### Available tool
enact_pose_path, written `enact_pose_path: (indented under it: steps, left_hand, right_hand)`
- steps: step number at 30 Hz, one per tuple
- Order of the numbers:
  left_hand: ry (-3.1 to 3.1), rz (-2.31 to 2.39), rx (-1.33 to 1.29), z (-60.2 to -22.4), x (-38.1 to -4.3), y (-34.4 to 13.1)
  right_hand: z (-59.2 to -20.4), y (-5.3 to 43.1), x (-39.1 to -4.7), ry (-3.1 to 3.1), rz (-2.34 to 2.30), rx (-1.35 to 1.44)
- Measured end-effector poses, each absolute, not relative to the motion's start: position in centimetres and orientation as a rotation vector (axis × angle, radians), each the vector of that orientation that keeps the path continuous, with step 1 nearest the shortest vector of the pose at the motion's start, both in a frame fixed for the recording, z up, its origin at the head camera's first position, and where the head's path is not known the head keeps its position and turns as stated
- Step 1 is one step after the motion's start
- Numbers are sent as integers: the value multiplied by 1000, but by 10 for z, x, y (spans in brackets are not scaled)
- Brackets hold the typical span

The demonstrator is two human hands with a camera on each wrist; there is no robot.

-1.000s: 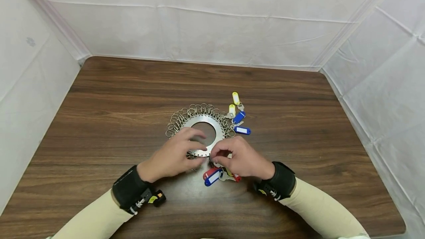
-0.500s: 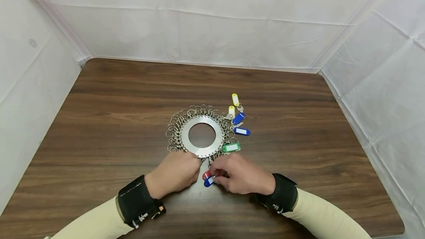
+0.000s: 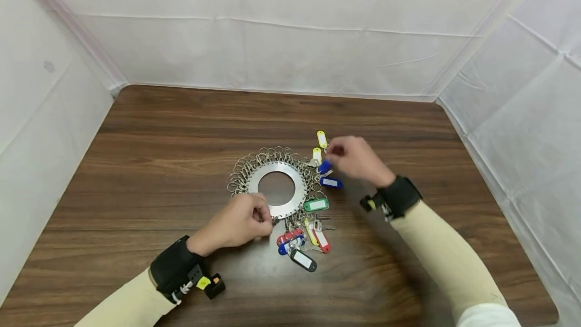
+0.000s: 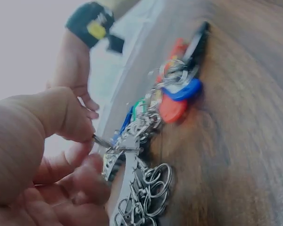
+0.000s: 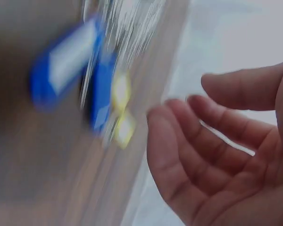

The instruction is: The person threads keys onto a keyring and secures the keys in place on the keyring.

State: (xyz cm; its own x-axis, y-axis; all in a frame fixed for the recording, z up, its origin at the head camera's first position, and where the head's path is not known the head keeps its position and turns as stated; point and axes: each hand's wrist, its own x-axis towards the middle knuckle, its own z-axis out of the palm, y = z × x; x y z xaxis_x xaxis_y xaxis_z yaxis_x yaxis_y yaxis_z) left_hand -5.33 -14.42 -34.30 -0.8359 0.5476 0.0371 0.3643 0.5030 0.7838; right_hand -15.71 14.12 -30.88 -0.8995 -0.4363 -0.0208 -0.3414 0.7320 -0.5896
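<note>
A flat silver ring [image 3: 254,175] lies on the table with many metal clips and split rings [image 3: 245,161] fanned round its edge. At its near side my left hand [image 3: 236,221] pinches a small metal clip [image 4: 101,141] between thumb and index finger. My right hand [image 3: 356,158] hovers at the ring's right, over a blue key tag [image 3: 325,167], fingers bent and nothing between thumb and fingertips. Close by lie yellow key tags [image 3: 322,139] with keys and a second blue key tag [image 3: 331,182]. A green key tag [image 3: 316,204] sits lower on that side.
Near the ring's front right lie a black key tag [image 3: 303,260], red key tags [image 3: 322,241], another blue tag [image 3: 283,249] and keys [image 3: 327,227]. They bunch beside my left hand. The brown wooden table [image 3: 159,115] is enclosed by white sheeting [image 3: 281,49].
My right hand has left the tags at the front, uncovering the black, red and yellow ones, and moved up to the upper right tags. My left hand stays at the ring's near edge.
</note>
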Motion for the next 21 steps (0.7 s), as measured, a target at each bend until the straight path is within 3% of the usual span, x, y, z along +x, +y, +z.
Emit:
enact_pose_path:
  steps: [5,9,15,21]
  left_hand:
    - [2314,1441,640,-347,-56,-148]
    - [2150,1606,519,-351,-55,-144]
    - [1871,1851,335,-356,-54,-143]
    - [1795,1945,324,-356,-56,-149]
  right_hand:
    - [-326,148,-207,2870,-648,-428]
    - [-339,147,-218,2868,-624,-462]
    - [-318,148,-194,2795,-1027,-500]
    - [-280,146,-156,2602,-1445,-623]
